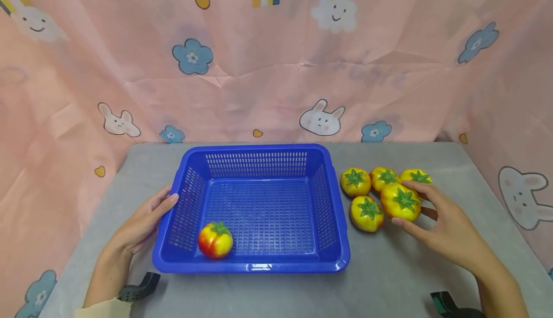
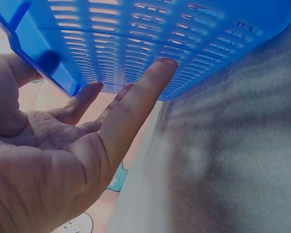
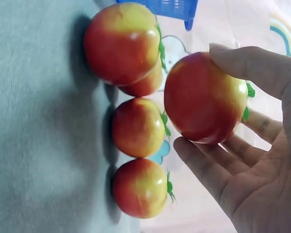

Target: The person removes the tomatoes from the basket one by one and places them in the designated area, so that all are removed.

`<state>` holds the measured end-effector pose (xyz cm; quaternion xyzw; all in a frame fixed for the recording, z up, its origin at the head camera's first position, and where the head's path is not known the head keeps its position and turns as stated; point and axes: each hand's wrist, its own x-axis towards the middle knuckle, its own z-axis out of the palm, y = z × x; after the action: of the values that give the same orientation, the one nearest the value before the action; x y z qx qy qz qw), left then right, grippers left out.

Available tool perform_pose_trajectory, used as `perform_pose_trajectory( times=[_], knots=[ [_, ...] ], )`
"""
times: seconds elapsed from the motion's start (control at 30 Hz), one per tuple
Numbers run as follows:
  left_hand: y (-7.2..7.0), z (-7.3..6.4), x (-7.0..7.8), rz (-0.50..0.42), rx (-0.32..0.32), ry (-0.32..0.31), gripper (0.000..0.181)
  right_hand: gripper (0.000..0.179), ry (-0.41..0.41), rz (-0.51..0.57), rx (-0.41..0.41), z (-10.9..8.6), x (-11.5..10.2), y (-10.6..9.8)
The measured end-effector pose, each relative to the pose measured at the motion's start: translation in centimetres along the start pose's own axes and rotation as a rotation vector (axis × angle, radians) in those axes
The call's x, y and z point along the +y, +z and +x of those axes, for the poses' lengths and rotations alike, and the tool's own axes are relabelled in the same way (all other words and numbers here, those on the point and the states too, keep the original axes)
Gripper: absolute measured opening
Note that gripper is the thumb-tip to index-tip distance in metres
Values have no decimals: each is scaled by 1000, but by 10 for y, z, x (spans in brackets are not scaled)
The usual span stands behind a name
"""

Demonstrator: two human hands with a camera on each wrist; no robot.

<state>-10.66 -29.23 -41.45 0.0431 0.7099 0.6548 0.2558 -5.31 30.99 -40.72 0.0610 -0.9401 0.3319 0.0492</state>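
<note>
A blue plastic basket point(image 1: 259, 266) with slotted walls stands on the grey table, one red and yellow toy tomato point(image 1: 215, 240) inside at its near left corner. At the basket's left side, my left hand point(image 1: 136, 224) holds the rim, thumb over the top edge. Its fingers lie against the slotted outer wall point(image 2: 121, 41) in the left wrist view. My right hand point(image 1: 449, 227) grips another toy tomato point(image 3: 203, 97) between thumb and fingers, raised off the table. Close to it, several more toy tomatoes point(image 1: 366, 214) with green leafy tops rest right of the basket.
The grey table point(image 1: 294, 296) runs back to a pink printed cloth point(image 1: 242, 97), which also hangs at both sides. A dark strap point(image 1: 140, 287) is near the left wrist, and a similar dark band point(image 1: 453, 306) shows near the right wrist.
</note>
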Motion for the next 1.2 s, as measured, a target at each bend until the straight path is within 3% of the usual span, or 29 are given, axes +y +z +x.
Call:
perform_pose_trajectory(
  times=[0.13,0.37,1.2],
  knots=[
    [0,1,2,-3,-11,-1,67,95,14,-22,-25,1,4,-2],
    [-2,3,5,1,-8,3,68,85,3,-46,-52,2,7,-5],
    [-1,1,-3,-19,-10,3,65,84,-14,-40,-99,3,17,5]
  ],
)
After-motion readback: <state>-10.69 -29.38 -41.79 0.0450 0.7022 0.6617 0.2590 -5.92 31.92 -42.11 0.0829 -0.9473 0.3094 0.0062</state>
